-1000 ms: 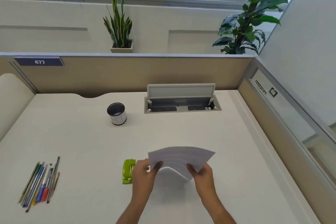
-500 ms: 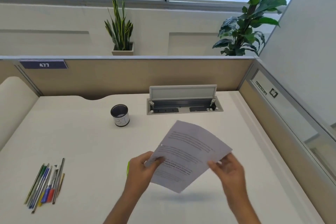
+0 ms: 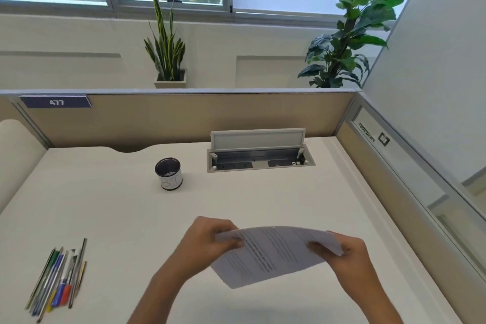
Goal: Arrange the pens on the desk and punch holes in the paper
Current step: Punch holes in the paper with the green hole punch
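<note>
A printed sheet of paper [image 3: 273, 254] hangs above the desk, tilted with its text side up. My left hand [image 3: 207, 243] pinches its left edge and my right hand [image 3: 342, 255] grips its right edge. Several pens [image 3: 59, 281] lie in a loose bundle at the desk's front left, far from both hands. A dark pen cup [image 3: 168, 173] with a white label stands empty-looking at the back, left of centre. The green hole punch is hidden behind my left hand and arm.
An open cable box with raised lid [image 3: 259, 152] sits in the white desk [image 3: 118, 218] at the back. A beige partition [image 3: 184, 116] closes the rear, and a glass-topped panel [image 3: 410, 179] runs along the right side.
The paper has tipped from steeply raised to a flatter, lower pose. Both hands have moved with it, and the view has shifted slightly.
</note>
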`<state>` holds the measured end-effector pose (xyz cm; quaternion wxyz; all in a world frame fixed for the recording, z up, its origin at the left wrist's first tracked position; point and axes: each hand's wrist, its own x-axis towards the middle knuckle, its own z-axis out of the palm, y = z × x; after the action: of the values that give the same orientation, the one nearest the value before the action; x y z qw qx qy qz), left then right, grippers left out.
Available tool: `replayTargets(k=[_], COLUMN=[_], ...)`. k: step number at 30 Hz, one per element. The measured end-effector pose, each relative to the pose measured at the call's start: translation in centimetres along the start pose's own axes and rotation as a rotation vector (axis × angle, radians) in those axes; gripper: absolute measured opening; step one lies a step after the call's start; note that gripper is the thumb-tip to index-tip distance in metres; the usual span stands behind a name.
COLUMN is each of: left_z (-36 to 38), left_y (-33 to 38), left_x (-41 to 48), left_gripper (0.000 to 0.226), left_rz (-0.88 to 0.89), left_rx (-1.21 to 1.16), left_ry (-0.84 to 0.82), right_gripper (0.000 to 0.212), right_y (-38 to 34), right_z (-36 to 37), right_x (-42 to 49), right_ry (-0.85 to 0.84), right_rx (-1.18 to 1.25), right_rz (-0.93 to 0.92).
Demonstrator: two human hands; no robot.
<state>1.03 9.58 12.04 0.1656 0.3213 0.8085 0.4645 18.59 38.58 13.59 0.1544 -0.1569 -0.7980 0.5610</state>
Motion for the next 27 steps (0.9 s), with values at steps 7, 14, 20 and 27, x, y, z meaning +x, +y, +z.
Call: replayTargets(k=[7, 14, 20, 27], left_z=[0.9, 5.3, 11.1, 12.2], left_y=[-3.3, -2.7, -5.7, -6.3], left_x=[-0.6, 0.0, -1.4, -2.3], left_gripper=[0.038, 0.041, 0.012, 0.026], left_rz=[-0.193, -0.249, -0.467, -0.407], left_rx=[-0.640, -0.582, -0.457, -0.265], left_ry=[0.192, 0.382, 0.346, 0.332], right_gripper=[0.021, 0.012, 0.027, 0.027], right_y=[3.2, 6.7, 12.8, 13.7], right_z=[-0.3, 2.1, 6.9, 7.0], right_x=[-0.3, 0.2, -2.0, -3.6], right_ry=[0.230, 0.302, 0.296, 0.380], right_rx=[0.214, 0.357, 0.312, 0.317], right_rz=[0.199, 0.295, 0.537, 0.553])
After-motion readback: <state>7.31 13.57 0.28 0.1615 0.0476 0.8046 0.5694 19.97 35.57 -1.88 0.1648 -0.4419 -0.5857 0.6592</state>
